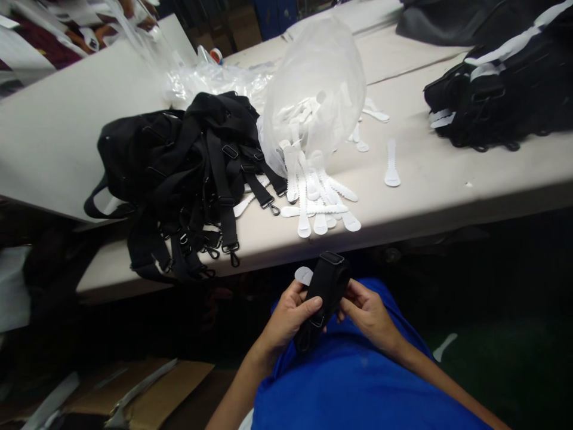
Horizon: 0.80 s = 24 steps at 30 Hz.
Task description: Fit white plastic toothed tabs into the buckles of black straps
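A folded black strap (329, 280) with metal buckles is held in front of my blue-clothed lap. My left hand (293, 313) is closed around its left side, the thumb lying across the front. Beside those fingers the rounded end of a white toothed strip (304, 275) sticks out; the rest of it is hidden. My right hand (369, 310) pinches the strap's right side, with some fingertips hidden behind it. On the table, just beyond my hands, lies a heap of white toothed strips (320, 197), spilling from a clear plastic bag (326, 77).
Black straps with hooks (192, 161) are piled on the table (421, 203) to the left, some hanging over its edge. A black bundle (501, 101) lies at the right. Cardboard (165, 388) is at lower left; one white strip (444, 347) lies on the floor.
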Each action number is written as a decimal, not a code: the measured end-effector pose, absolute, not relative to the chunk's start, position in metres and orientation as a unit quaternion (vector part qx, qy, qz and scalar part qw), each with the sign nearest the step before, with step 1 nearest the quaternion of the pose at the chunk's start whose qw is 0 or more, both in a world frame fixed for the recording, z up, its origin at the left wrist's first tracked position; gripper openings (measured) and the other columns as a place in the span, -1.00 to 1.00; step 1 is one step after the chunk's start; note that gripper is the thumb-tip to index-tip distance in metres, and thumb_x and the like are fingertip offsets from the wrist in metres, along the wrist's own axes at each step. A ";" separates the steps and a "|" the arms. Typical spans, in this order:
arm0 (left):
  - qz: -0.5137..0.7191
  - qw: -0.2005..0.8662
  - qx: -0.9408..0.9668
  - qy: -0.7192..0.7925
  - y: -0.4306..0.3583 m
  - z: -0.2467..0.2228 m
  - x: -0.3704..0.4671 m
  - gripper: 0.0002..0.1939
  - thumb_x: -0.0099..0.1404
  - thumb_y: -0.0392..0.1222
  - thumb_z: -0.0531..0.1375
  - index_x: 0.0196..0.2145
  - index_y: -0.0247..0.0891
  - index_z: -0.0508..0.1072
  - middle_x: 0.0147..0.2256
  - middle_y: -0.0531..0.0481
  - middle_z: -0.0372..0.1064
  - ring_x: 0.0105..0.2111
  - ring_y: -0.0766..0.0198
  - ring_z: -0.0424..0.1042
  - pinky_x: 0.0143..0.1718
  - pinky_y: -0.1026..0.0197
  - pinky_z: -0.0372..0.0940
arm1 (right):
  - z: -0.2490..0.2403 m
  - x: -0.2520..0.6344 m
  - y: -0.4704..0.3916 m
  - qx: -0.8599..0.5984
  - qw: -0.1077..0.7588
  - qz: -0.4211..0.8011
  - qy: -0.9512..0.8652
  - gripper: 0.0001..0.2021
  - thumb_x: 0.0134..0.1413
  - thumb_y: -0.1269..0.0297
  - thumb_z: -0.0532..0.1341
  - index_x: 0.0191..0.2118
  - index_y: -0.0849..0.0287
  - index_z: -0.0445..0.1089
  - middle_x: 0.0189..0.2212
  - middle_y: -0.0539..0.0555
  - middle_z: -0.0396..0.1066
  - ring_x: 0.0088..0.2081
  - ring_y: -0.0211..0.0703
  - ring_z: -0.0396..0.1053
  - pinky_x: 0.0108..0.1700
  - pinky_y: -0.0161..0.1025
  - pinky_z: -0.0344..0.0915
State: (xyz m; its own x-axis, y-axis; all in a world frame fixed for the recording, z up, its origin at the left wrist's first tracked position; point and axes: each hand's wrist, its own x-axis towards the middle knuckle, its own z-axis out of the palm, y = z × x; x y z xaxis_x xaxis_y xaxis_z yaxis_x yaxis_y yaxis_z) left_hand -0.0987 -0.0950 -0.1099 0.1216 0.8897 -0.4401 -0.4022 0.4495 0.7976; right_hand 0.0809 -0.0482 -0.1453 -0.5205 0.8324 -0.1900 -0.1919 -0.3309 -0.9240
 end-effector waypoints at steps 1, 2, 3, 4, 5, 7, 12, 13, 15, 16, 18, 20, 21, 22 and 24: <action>0.465 0.696 0.255 0.485 -0.096 -0.113 -0.096 -0.56 0.23 -0.10 0.34 -0.02 -0.27 0.30 -0.37 0.00 0.48 -0.52 0.33 0.46 -0.47 0.32 0.39 | -0.149 0.084 -0.051 -0.356 0.348 0.747 -0.441 -0.70 0.02 0.11 0.38 -0.24 0.19 0.38 -0.48 -0.04 0.38 -0.55 -0.29 0.33 -0.49 -0.33 0.36; 0.468 0.689 0.257 0.489 -0.096 -0.115 -0.094 -0.58 0.23 -0.11 0.34 -0.05 -0.27 0.31 -0.34 -0.02 0.50 -0.46 0.32 0.48 -0.41 0.32 0.39 | -0.152 0.088 -0.054 -0.369 0.349 0.749 -0.425 -0.68 0.01 0.10 0.39 -0.23 0.19 0.36 -0.49 -0.04 0.38 -0.58 -0.30 0.32 -0.52 -0.34 0.34; 0.470 0.686 0.262 0.490 -0.097 -0.118 -0.091 -0.60 0.23 -0.12 0.35 -0.06 -0.28 0.32 -0.29 -0.04 0.50 -0.39 0.30 0.51 -0.35 0.31 0.39 | -0.154 0.093 -0.057 -0.382 0.348 0.748 -0.417 -0.68 0.01 0.10 0.39 -0.24 0.19 0.35 -0.51 -0.04 0.38 -0.60 -0.31 0.31 -0.54 -0.34 0.33; 0.469 0.686 0.266 0.489 -0.097 -0.119 -0.088 -0.61 0.23 -0.13 0.35 -0.07 -0.28 0.33 -0.25 -0.06 0.51 -0.33 0.27 0.52 -0.28 0.29 0.39 | -0.157 0.098 -0.061 -0.393 0.347 0.745 -0.413 -0.69 0.03 0.10 0.38 -0.26 0.20 0.34 -0.52 -0.05 0.37 -0.60 -0.31 0.31 -0.54 -0.34 0.33; 0.467 0.688 0.269 0.487 -0.097 -0.121 -0.085 -0.62 0.23 -0.14 0.35 -0.08 -0.28 0.34 -0.22 -0.07 0.51 -0.28 0.25 0.52 -0.24 0.28 0.38 | -0.159 0.104 -0.064 -0.399 0.348 0.743 -0.410 -0.70 0.05 0.11 0.37 -0.28 0.20 0.33 -0.52 -0.04 0.37 -0.61 -0.31 0.32 -0.53 -0.34 0.34; 0.460 0.693 0.272 0.484 -0.095 -0.122 -0.079 -0.62 0.23 -0.13 0.35 -0.07 -0.29 0.34 -0.18 -0.10 0.51 -0.26 0.23 0.52 -0.22 0.26 0.37 | -0.161 0.114 -0.069 -0.394 0.355 0.748 -0.398 -0.74 0.07 0.14 0.36 -0.28 0.20 0.35 -0.49 -0.01 0.41 -0.57 -0.29 0.36 -0.48 -0.32 0.37; 0.455 0.725 0.269 0.442 -0.086 -0.121 -0.067 -0.57 0.22 -0.14 0.35 -0.03 -0.31 0.33 -0.18 -0.15 0.54 -0.29 0.17 0.56 -0.18 0.18 0.41 | -0.160 0.132 -0.077 -0.347 0.395 0.782 -0.334 -0.77 0.18 0.13 0.27 -0.16 0.19 0.43 -0.35 0.09 0.50 -0.37 -0.16 0.49 -0.25 -0.23 0.44; 0.452 0.734 0.266 0.432 -0.085 -0.121 -0.066 -0.56 0.22 -0.14 0.35 -0.02 -0.32 0.34 -0.18 -0.17 0.54 -0.30 0.16 0.56 -0.18 0.16 0.42 | -0.160 0.134 -0.078 -0.344 0.402 0.786 -0.321 -0.76 0.21 0.11 0.24 -0.16 0.18 0.45 -0.36 0.10 0.51 -0.35 -0.15 0.50 -0.23 -0.22 0.45; 0.443 0.744 0.252 0.432 -0.082 -0.122 -0.063 -0.55 0.21 -0.13 0.36 -0.02 -0.34 0.35 -0.18 -0.18 0.55 -0.34 0.19 0.55 -0.22 0.19 0.42 | -0.158 0.137 -0.078 -0.344 0.415 0.786 -0.304 -0.74 0.23 0.09 0.20 -0.19 0.18 0.47 -0.37 0.12 0.53 -0.35 -0.13 0.52 -0.22 -0.22 0.46; 0.441 0.745 0.243 0.438 -0.081 -0.122 -0.062 -0.54 0.19 -0.13 0.37 -0.03 -0.35 0.36 -0.18 -0.18 0.55 -0.36 0.22 0.54 -0.26 0.22 0.41 | -0.157 0.137 -0.078 -0.349 0.420 0.780 -0.306 -0.74 0.22 0.08 0.21 -0.21 0.18 0.49 -0.36 0.12 0.54 -0.35 -0.12 0.52 -0.22 -0.21 0.47; 0.439 0.743 0.224 0.453 -0.080 -0.124 -0.060 -0.51 0.16 -0.11 0.39 -0.02 -0.35 0.37 -0.17 -0.18 0.54 -0.40 0.26 0.52 -0.32 0.26 0.40 | -0.156 0.139 -0.076 -0.367 0.422 0.753 -0.346 -0.76 0.17 0.10 0.26 -0.20 0.16 0.50 -0.34 0.12 0.55 -0.35 -0.10 0.53 -0.21 -0.18 0.49; 0.441 0.738 0.218 0.462 -0.079 -0.128 -0.060 -0.48 0.14 -0.09 0.40 -0.01 -0.35 0.37 -0.17 -0.17 0.54 -0.38 0.25 0.52 -0.31 0.24 0.39 | -0.155 0.140 -0.072 -0.389 0.414 0.698 -0.436 -0.76 0.14 0.15 0.30 -0.12 0.13 0.50 -0.31 0.11 0.56 -0.31 -0.08 0.54 -0.19 -0.16 0.51; 0.443 0.733 0.221 0.466 -0.078 -0.131 -0.059 -0.46 0.13 -0.07 0.40 -0.01 -0.34 0.37 -0.18 -0.16 0.54 -0.36 0.22 0.53 -0.29 0.23 0.39 | -0.156 0.140 -0.070 -0.393 0.407 0.658 -0.497 -0.76 0.14 0.18 0.31 -0.09 0.12 0.49 -0.29 0.10 0.55 -0.29 -0.08 0.54 -0.18 -0.16 0.51; 0.444 0.726 0.228 0.472 -0.078 -0.134 -0.059 -0.46 0.13 -0.06 0.40 -0.01 -0.34 0.36 -0.18 -0.16 0.53 -0.32 0.19 0.53 -0.26 0.22 0.39 | -0.158 0.141 -0.068 -0.391 0.400 0.612 -0.560 -0.78 0.16 0.22 0.30 -0.08 0.11 0.49 -0.28 0.10 0.55 -0.27 -0.09 0.53 -0.17 -0.18 0.51; 0.436 0.698 0.273 0.498 -0.076 -0.144 -0.059 -0.50 0.13 -0.06 0.40 -0.04 -0.31 0.38 -0.16 -0.14 0.52 -0.24 0.15 0.52 -0.18 0.19 0.37 | -0.164 0.140 -0.064 -0.377 0.392 0.504 -0.671 -0.85 0.20 0.31 0.27 -0.12 0.11 0.51 -0.29 0.09 0.52 -0.28 -0.14 0.50 -0.19 -0.23 0.48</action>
